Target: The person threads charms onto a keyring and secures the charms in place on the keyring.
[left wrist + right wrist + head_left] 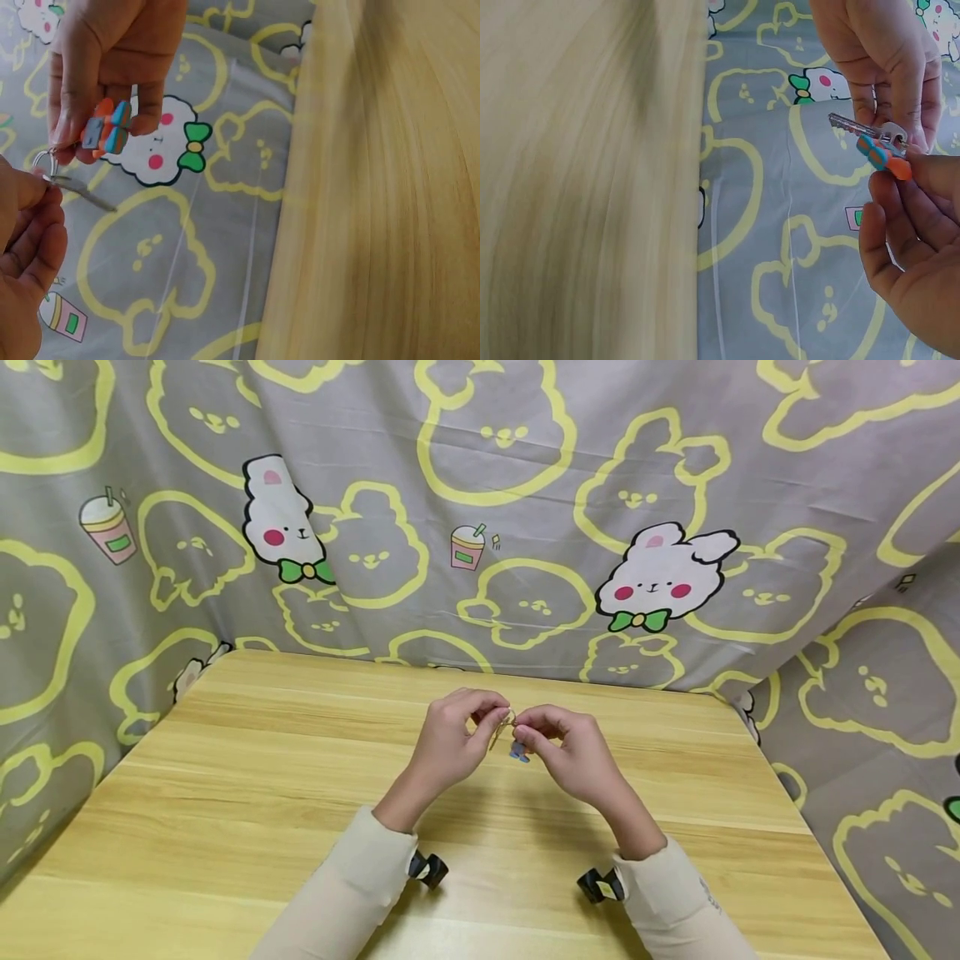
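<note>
Above the middle of the wooden table [225,793], both hands meet around a small silver key [501,729] on a metal ring [46,159]. My left hand [491,718] pinches the key's head [892,135], and the blade [82,191] sticks out free. My right hand [525,739] pinches the ring where an orange and blue striped charm [109,129] hangs. The charm [885,156] lies against the right fingertips [919,176]. Part of the ring is hidden between the fingers.
A grey cloth [525,485] printed with yellow rabbit outlines and white rabbits hangs behind the table and drapes down both sides. Black wrist camera mounts [429,868] sit at both cream sleeves.
</note>
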`<state>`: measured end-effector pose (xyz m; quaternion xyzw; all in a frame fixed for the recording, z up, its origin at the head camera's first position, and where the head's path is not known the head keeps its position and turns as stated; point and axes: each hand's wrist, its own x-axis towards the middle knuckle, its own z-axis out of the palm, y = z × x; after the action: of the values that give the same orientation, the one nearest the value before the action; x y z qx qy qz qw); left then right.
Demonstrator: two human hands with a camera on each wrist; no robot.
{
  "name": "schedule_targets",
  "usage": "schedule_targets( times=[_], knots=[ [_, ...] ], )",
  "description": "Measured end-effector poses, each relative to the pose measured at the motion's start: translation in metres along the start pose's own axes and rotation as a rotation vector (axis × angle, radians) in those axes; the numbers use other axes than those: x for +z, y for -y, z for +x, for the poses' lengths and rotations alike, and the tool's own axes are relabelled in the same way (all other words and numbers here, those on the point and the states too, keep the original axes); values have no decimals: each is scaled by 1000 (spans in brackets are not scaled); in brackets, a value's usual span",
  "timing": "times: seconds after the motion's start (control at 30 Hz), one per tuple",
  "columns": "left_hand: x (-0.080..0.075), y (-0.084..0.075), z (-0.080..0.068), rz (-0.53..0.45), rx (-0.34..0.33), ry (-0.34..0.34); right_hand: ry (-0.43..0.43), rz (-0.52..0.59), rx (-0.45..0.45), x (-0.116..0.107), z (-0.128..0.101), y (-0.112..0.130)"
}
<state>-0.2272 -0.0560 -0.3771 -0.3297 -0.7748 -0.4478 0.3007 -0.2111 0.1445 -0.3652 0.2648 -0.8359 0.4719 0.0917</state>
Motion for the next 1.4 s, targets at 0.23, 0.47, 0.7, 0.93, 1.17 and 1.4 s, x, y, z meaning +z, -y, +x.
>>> schedule_targets(
  times=[0.23, 0.47, 0.7, 0.93, 1.17, 1.4],
  knots=[
    [5, 0, 0, -28, 7, -66, 8, 15, 9, 2, 0, 0],
    [5, 0, 0, -63, -67, -23, 23, -11, 20, 2, 1, -2],
    [5, 3, -3, -137, -390, 166, 122, -68, 90, 3, 2, -16],
    [9, 16, -9, -230, -649, 393, 335, -101, 111, 0, 2, -32],
    [12, 24, -15, -450, -787, 551, 525, -81, 148, -3, 1, -42],
    [20, 30, -24, -495, -852, 640, 613, -70, 150, -1, -3, -52]
  ],
)
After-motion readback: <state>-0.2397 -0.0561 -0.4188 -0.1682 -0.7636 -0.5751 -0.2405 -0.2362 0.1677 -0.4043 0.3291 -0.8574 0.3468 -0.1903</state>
